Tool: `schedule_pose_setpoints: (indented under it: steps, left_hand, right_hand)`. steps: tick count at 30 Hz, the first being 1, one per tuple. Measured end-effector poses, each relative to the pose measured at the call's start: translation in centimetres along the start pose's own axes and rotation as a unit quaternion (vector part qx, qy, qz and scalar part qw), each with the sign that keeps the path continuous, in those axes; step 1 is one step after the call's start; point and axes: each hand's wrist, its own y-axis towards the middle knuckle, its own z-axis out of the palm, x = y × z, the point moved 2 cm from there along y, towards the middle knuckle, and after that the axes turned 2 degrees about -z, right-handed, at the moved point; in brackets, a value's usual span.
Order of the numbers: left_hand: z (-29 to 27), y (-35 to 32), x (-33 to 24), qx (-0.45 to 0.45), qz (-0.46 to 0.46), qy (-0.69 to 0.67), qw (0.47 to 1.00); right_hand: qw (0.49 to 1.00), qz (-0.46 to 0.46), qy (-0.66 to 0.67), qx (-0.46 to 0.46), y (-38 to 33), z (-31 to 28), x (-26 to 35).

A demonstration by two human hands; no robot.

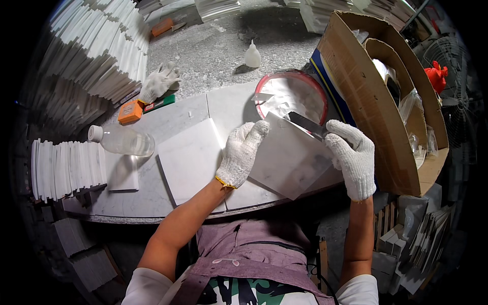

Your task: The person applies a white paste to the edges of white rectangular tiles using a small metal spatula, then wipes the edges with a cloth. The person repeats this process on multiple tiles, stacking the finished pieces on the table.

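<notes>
My left hand [241, 155], in a white knitted glove, grips a square white tile [290, 160] by its left edge, thumb on the face. The tile is lifted and tilted above the table. My right hand [353, 157], also gloved, is closed round a dark putty knife [306, 123]. Its blade lies along the tile's upper edge, close to a red-rimmed tub [291, 72] of white paste [292, 99]. Another white tile [190, 160] lies flat to the left of my left hand. The knife's handle is mostly hidden in my right hand.
A cardboard box [371, 107] with plastic bags inside stands at the right. Tall tile stacks [91, 56] rise at the left, with a clear bottle [124, 142] lying nearby. A squeeze bottle [252, 55], a spare glove [158, 84] and an orange box [130, 112] are farther back.
</notes>
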Motion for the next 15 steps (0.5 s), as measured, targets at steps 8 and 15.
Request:
schedule_pose_setpoints:
  steps: [8,15]
  left_hand:
    - [0.1,0.0,-0.1,-0.011,-0.002,0.01,1.0]
    - [0.1,0.1,0.2,0.006,-0.005,-0.026,1.0]
  right_hand:
    - [1.0,-0.013,0.005,-0.012,0.2,-0.2,-0.1]
    - [0.997,-0.033,-0.029,-0.057,1.1,-0.9,-1.2]
